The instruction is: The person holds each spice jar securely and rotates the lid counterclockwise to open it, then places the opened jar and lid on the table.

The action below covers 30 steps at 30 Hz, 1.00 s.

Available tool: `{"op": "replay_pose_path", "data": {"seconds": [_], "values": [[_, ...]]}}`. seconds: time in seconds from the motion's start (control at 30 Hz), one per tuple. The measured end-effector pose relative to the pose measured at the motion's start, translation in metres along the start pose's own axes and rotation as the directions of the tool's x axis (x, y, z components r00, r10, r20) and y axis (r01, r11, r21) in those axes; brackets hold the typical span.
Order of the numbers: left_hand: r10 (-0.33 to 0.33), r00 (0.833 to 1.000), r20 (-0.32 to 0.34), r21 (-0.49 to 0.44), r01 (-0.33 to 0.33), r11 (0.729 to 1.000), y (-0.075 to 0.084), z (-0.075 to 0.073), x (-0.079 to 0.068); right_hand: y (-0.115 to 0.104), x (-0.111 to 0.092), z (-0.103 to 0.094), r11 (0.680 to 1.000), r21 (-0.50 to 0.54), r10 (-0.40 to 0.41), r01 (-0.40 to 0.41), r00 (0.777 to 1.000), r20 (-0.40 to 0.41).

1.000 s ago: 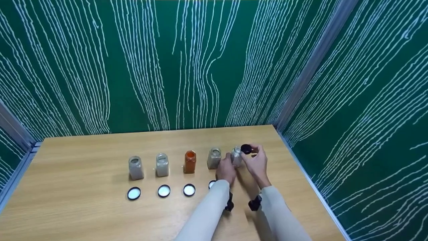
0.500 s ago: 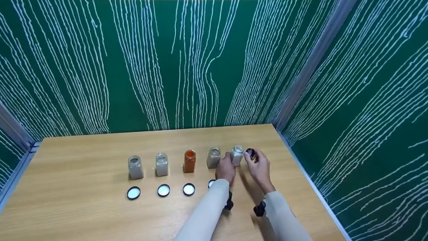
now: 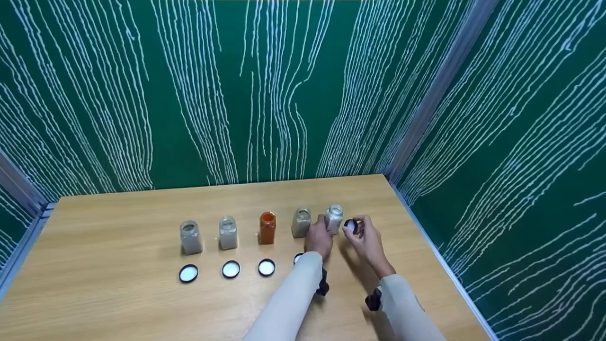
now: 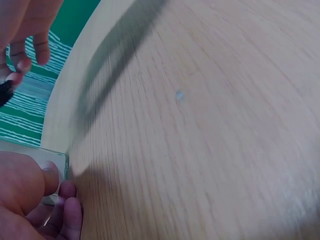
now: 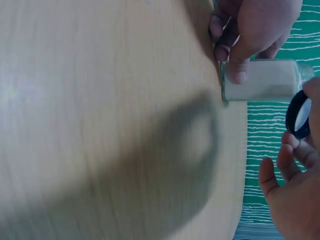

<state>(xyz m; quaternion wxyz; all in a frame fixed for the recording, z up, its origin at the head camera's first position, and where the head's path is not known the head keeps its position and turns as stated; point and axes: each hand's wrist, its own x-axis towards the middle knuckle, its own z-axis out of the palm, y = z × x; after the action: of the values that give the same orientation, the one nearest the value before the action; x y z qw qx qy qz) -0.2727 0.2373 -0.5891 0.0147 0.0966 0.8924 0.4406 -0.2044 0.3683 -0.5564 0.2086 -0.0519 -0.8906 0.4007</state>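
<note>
At the right end of a row of glass jars stands an uncapped jar of white powder. My left hand grips this jar low on its body, thumb pressed on the glass in the right wrist view. Just right of the jar's mouth, my right hand pinches a black screw lid by its edge, tilted so that its white inside shows. The lid is off the jar and above the table. A jar of greyish contents stands close to the left hand's knuckles.
Further left stand an orange-filled jar, a whitish jar and a greyish jar, all uncapped. Lids lie white side up before them, such as the leftmost lid. A lid is partly hidden by the left sleeve. Green walls enclose the wooden table.
My right hand has lifted the black lid away from the jar's mouth, moving right and slightly down, and turned its white inside into view. My left hand keeps its grip on the jar.
</note>
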Motion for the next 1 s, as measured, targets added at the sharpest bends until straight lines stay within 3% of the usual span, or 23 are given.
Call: {"op": "replay_pose_path", "data": {"seconds": [0.27, 0.47, 0.7, 1.0], "values": [[0.033, 0.999, -0.007, -0.010, -0.033, 0.999, -0.001, -0.001, -0.002, 0.004, -0.004, 0.002, 0.998, -0.036, 0.064, -0.060, 0.993, 0.100], [0.006, 1.000, 0.001, -0.018, -0.006, 1.000, 0.000, -0.001, -0.001, 0.006, -0.006, 0.004, 0.989, -0.065, 0.144, -0.134, 0.969, 0.202], [0.024, 0.999, -0.027, -0.026, -0.025, 0.999, 0.000, 0.001, 0.000, 0.005, -0.010, 0.007, 0.989, -0.117, 0.123, -0.094, 0.954, 0.275], [-0.011, 1.000, -0.006, -0.022, 0.011, 1.000, 0.001, 0.001, 0.001, 0.003, -0.013, 0.013, 0.979, -0.164, 0.174, -0.119, 0.907, 0.384]]}}
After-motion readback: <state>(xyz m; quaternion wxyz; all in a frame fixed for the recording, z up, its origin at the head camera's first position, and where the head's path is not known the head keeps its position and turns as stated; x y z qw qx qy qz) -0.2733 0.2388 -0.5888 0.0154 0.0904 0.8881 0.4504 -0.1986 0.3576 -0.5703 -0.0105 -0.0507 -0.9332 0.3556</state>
